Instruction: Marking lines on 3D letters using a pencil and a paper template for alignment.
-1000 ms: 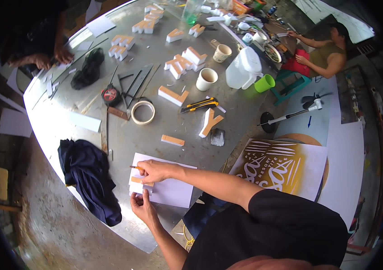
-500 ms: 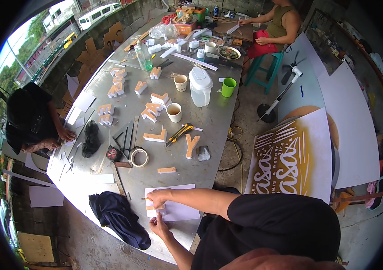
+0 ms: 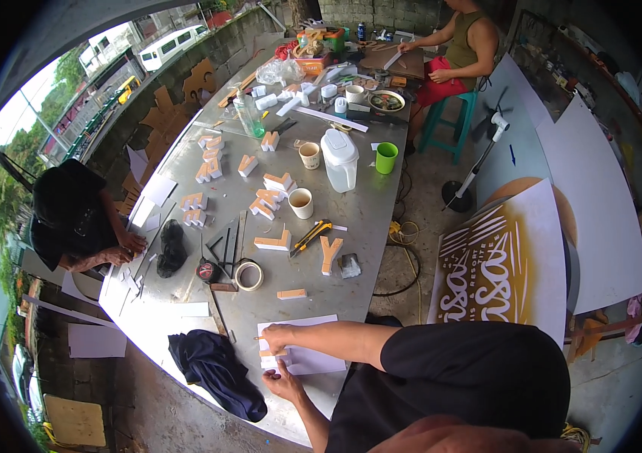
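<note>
A white sheet [image 3: 313,359] lies at the near edge of the grey table [image 3: 370,219]. On it sits a small white foam piece with an orange edge [image 3: 270,353]. My right hand [image 3: 279,336] reaches across from the right and pinches a thin tool whose tip pokes out to the left, just above the piece. My left hand [image 3: 283,381] comes up from below, and its fingertips hold the piece's lower side.
A dark cloth [image 3: 215,370] lies left of the sheet. Foam letters [image 3: 328,253], a tape roll [image 3: 248,274], a yellow cutter [image 3: 310,236], cups and a white jug [image 3: 340,160] cover the table. One person works at the left edge, another sits at the far end. A brown-and-white sign board [image 3: 495,268] stands at right.
The view has swung and tilted, so the far end of the table now shows. Both hands have stayed on the white sheet with the small piece.
</note>
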A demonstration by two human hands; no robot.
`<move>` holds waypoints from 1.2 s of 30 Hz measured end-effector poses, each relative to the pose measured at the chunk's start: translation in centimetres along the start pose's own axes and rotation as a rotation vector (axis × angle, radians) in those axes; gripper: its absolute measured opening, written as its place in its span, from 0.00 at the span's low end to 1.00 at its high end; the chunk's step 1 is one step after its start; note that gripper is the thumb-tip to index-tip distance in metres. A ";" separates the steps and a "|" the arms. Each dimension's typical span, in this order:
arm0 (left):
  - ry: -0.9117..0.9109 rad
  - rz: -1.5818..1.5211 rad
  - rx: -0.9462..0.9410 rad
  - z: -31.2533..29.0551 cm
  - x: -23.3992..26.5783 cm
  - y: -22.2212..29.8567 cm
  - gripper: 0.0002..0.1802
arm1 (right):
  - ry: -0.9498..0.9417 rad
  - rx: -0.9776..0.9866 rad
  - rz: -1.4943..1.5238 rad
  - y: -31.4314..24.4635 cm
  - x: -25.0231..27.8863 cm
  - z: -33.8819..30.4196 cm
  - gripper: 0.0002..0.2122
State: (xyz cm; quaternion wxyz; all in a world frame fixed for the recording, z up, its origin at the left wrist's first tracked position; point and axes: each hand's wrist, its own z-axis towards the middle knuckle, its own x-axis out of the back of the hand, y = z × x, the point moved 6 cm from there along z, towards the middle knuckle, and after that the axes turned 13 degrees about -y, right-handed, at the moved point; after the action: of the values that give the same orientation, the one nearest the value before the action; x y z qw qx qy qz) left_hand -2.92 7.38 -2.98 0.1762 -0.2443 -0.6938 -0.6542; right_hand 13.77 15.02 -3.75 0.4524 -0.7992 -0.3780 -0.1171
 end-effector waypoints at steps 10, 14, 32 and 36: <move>0.121 0.125 -0.112 -2.6 1.0 2.9 0.24 | -0.041 0.028 -0.031 0.6 -1.0 -0.3 0.25; 0.161 0.319 -0.370 -1.4 -0.7 5.3 0.18 | 0.058 0.191 -0.094 2.4 1.6 -0.4 0.25; -0.167 0.558 -0.285 -2.0 -0.5 9.5 0.29 | -0.211 -0.054 0.003 3.1 1.3 -0.4 0.33; -0.164 0.618 -0.245 -1.5 -0.7 9.4 0.37 | -0.187 -0.071 0.066 3.3 1.5 -0.8 0.35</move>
State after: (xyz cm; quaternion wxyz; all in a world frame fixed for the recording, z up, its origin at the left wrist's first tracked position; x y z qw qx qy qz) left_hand 2.89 6.05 4.50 0.2791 -0.5141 -0.5150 -0.6266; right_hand 17.22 14.07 -4.59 0.3901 -0.8343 -0.3876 -0.0401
